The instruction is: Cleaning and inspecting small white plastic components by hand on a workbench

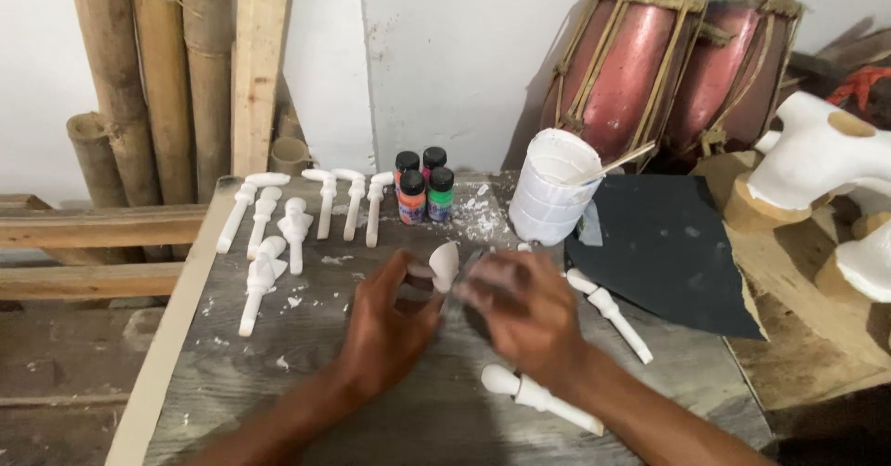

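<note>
Your left hand (385, 322) pinches a white peg (443, 266) at frame centre above the table (232, 382). Your right hand (529, 313) is blurred, so its grip can't be told. Hold the peg steady; keep clear of the cup (548, 197).

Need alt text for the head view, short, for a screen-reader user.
Two bare hands meet over a grey wooden table: the left hand holds a small white carved piece, and the right hand is motion-blurred beside it. Rows of similar white pieces lie to the left, with small paint bottles and a white cup behind.
</note>
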